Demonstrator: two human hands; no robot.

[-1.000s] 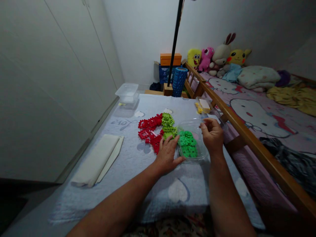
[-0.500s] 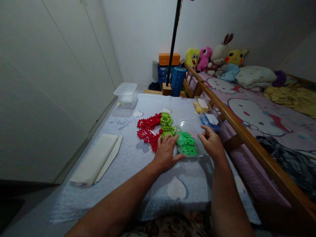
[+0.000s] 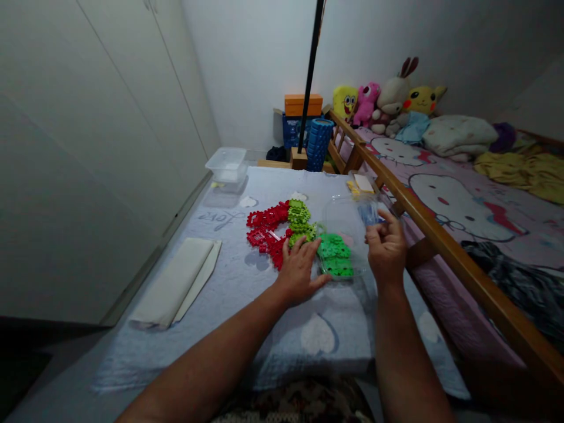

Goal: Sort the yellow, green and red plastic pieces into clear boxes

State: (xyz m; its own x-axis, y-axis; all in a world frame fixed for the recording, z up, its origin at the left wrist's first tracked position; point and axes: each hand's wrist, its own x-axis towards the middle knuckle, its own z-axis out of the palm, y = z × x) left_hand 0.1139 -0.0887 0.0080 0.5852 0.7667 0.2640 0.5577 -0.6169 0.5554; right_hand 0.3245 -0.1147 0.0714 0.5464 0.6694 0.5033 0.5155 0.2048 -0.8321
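Note:
A clear plastic box (image 3: 321, 274) holds green toothed plastic pieces (image 3: 335, 254). Its transparent lid (image 3: 343, 205) is tilted up above it, and my right hand (image 3: 385, 249) pinches the lid's right edge. My left hand (image 3: 299, 267) lies with fingers spread at the box's left side, the thumb and index finger touching its wall. Just beyond those fingers lie light green toothed pieces (image 3: 299, 214). Red toothed pieces (image 3: 267, 217) are joined in a curved chain beside them.
Small clear boxes hold yellow pieces (image 3: 353, 188) and blue pieces (image 3: 369, 214) along the right edge. A translucent tub (image 3: 227, 164) stands at the far left of the cloth-covered table (image 3: 238, 346). Folded cream cloth (image 3: 176, 282) lies at left. A wooden bed rail (image 3: 423, 211) borders the right side.
My right hand has moved slightly up and to the right, raising the lid from the box. My left hand has stayed nearly still against the box.

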